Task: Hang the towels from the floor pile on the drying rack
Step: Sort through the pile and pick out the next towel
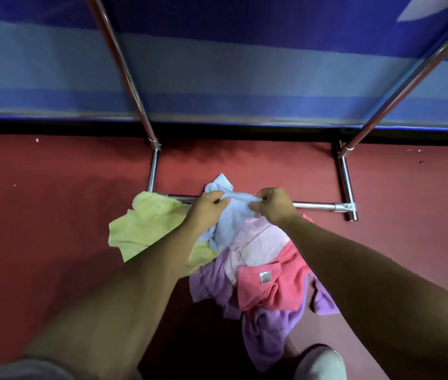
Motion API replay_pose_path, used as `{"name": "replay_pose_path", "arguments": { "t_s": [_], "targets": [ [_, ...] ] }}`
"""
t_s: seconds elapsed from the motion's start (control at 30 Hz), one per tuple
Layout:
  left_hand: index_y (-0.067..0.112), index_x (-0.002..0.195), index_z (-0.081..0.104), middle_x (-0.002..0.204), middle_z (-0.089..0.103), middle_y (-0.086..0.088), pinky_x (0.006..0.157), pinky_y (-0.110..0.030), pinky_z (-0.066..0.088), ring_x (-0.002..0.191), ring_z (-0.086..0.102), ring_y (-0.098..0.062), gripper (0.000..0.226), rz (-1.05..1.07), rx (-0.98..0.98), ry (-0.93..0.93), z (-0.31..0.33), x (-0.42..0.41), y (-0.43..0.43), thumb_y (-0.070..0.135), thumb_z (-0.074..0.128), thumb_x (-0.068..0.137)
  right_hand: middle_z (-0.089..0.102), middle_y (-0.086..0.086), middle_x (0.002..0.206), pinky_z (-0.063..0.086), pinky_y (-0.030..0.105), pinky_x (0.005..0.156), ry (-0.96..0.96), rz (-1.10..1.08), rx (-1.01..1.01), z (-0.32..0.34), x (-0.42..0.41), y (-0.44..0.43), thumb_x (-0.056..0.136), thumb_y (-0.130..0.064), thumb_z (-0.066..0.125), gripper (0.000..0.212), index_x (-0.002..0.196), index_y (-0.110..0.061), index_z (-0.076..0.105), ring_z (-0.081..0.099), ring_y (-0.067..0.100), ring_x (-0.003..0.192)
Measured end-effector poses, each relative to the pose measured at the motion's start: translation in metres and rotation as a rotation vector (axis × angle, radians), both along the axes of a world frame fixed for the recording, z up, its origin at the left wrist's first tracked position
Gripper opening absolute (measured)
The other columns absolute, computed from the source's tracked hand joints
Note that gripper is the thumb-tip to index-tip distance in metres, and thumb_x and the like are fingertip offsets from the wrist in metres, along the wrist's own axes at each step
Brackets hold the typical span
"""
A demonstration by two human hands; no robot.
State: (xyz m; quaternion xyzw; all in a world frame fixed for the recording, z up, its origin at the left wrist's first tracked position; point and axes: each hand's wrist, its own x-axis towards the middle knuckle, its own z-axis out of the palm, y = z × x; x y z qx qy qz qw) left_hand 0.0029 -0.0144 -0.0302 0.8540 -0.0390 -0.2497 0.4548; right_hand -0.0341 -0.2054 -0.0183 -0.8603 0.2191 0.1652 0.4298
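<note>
The light blue towel (233, 212) was bunched between my hands. My left hand (211, 205) pinched its upper edge at one end and my right hand (273, 205) at the other, the fingers of both curled into the cloth. Its lower part trailed onto the floor pile beneath my wrists: a pale pink towel (261, 242) under the right wrist, a coral towel (272, 286) and a purple towel (269, 330) nearer my body, and a yellow towel (146, 229) outboard of the left forearm. The base bar of the drying rack (316, 206) ran just beyond my knuckles on the red floor (53, 215).
</note>
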Motion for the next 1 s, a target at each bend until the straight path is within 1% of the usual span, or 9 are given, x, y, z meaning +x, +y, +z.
{"name": "replay_pose_path", "arguments": {
  "t_s": [0.1,0.17,0.27,0.5,0.6,0.73,0.83,0.93,1.0],
  "targets": [
    [0.001,0.079,0.061,0.073,0.059,-0.010,0.069,-0.036,0.041,0.070,0.050,-0.023,0.029,-0.021,-0.074,-0.089,0.054,0.013,0.003,0.026,0.059,0.093,0.060,0.004,0.055,0.039,0.022,0.049,-0.120,-0.055,0.086,0.052,0.011,0.001,0.077,-0.009,0.073,0.009,0.071,-0.005,0.068,0.045,0.006,0.044],
    [-0.002,0.074,0.056,0.067,0.050,-0.007,0.063,-0.035,0.037,0.065,0.042,-0.016,0.042,-0.039,-0.123,-0.177,0.093,0.016,0.007,0.038,0.057,0.086,0.061,0.004,0.057,0.042,0.022,0.051,-0.205,-0.083,0.126,0.090,0.011,0.003,0.077,-0.008,0.073,0.010,0.071,-0.002,0.067,0.048,0.007,0.047],
    [0.000,0.079,0.059,0.070,0.054,-0.016,0.064,-0.038,0.040,0.068,0.042,-0.013,0.052,-0.022,-0.141,-0.293,0.158,0.012,0.016,0.052,0.053,0.078,0.058,-0.004,0.055,0.042,0.020,0.051,-0.337,-0.076,0.193,0.156,-0.001,0.012,0.079,-0.004,0.072,0.012,0.070,-0.007,0.065,0.048,0.002,0.047],
    [0.005,0.091,0.064,0.076,0.057,0.000,0.068,-0.031,0.039,0.070,0.047,-0.011,0.033,0.012,-0.323,-0.424,0.310,-0.043,0.038,0.037,0.058,0.092,0.057,-0.002,0.057,0.044,0.025,0.055,-0.604,-0.065,0.294,0.303,-0.053,0.038,0.081,-0.004,0.068,0.010,0.073,-0.009,0.066,0.050,0.009,0.052],
    [0.010,0.094,0.065,0.082,0.063,0.003,0.071,-0.028,0.043,0.075,0.053,-0.008,0.021,0.066,-0.484,-0.419,0.339,-0.073,0.047,0.029,0.057,0.097,0.059,-0.005,0.061,0.042,0.017,0.057,-0.716,-0.016,0.317,0.345,-0.082,0.049,0.083,-0.006,0.072,0.009,0.075,-0.011,0.068,0.050,0.006,0.056],
    [0.007,0.098,0.063,0.085,0.062,-0.001,0.074,-0.032,0.044,0.081,0.055,-0.012,0.024,0.049,-0.589,-0.364,0.348,-0.105,0.055,0.030,0.054,0.099,0.063,-0.010,0.081,0.042,0.016,0.073,-0.766,0.004,0.234,0.341,-0.114,0.055,0.082,-0.020,0.077,0.017,0.072,-0.016,0.064,0.056,-0.001,0.074],
    [0.006,0.101,0.063,0.084,0.060,-0.002,0.073,-0.028,0.043,0.080,0.054,-0.010,0.019,-0.027,-0.533,-0.374,0.351,-0.111,0.058,0.021,0.051,0.102,0.062,0.000,0.072,0.042,0.033,0.066,-0.653,0.088,0.374,0.324,-0.124,0.052,0.087,-0.023,0.072,0.023,0.077,-0.007,0.059,0.052,0.014,0.067],
    [0.011,0.096,0.065,0.080,0.060,0.003,0.068,-0.020,0.044,0.076,0.054,-0.006,0.018,-0.006,-0.536,-0.371,0.355,-0.115,0.063,0.020,0.051,0.102,0.061,-0.003,0.069,0.039,0.030,0.062,-0.620,0.152,0.390,0.326,-0.128,0.047,0.089,-0.021,0.073,0.022,0.078,-0.011,0.058,0.051,0.012,0.066],
    [0.011,0.091,0.064,0.078,0.058,0.004,0.068,-0.022,0.043,0.075,0.053,-0.007,0.020,0.027,-0.543,-0.369,0.357,-0.116,0.067,0.022,0.052,0.102,0.060,-0.005,0.070,0.039,0.027,0.061,-0.621,0.204,0.402,0.330,-0.127,0.046,0.088,-0.016,0.075,0.019,0.080,-0.013,0.057,0.050,0.010,0.067]
  ]
}}
